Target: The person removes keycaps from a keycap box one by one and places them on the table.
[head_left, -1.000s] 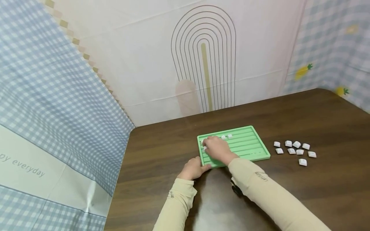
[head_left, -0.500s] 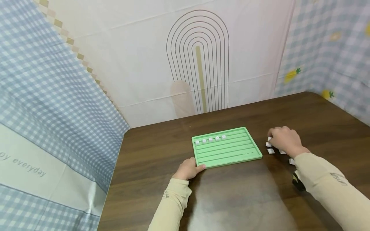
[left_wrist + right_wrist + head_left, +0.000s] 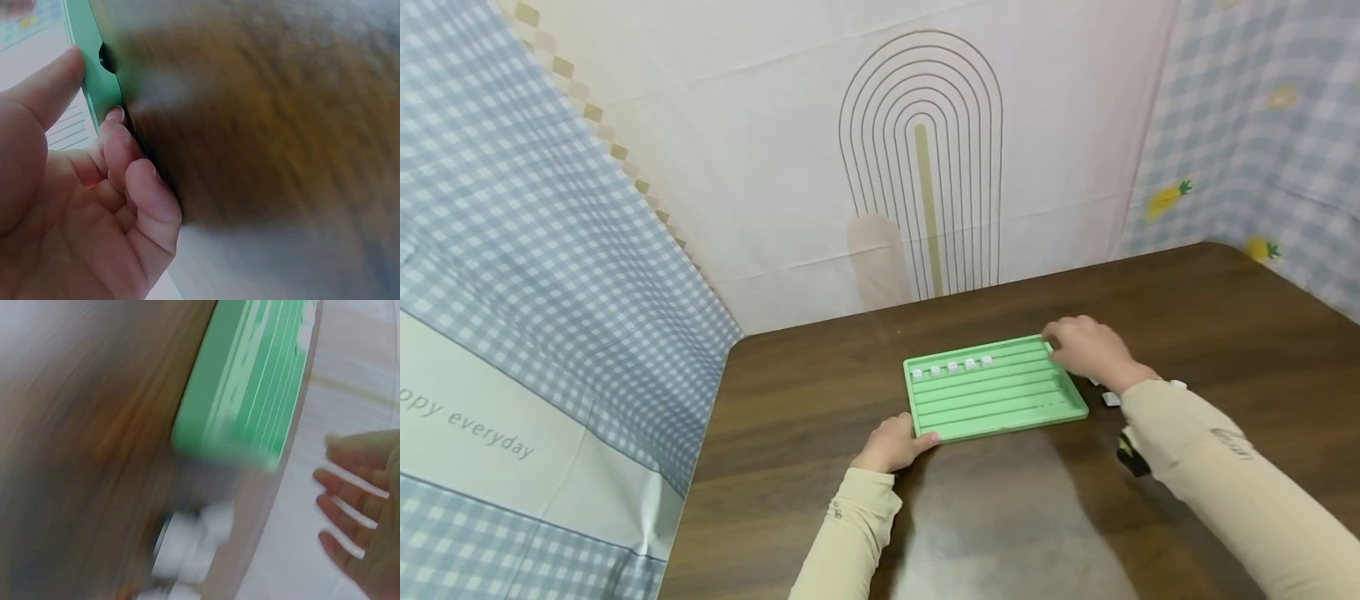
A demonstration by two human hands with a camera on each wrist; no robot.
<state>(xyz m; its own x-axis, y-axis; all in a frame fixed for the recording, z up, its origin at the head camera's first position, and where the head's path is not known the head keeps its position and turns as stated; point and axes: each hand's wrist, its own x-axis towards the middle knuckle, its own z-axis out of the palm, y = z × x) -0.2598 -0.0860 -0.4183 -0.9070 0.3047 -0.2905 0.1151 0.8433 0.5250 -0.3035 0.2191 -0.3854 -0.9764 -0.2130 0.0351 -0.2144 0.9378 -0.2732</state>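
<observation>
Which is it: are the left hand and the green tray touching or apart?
Touching: the left wrist view shows the left hand with its thumb on the green tray.

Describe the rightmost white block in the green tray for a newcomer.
On the dark brown wood-grain table sits a green rectangular ridged tray. Along its far edge stand five small white blocks. Take the rightmost block: only it has no block to its right.

Pale glare on the brown table (image 3: 1000,521), heavy blur in the right wrist view

Green tray (image 3: 992,392) (5 white pieces (image 3: 952,367) inside)
</observation>
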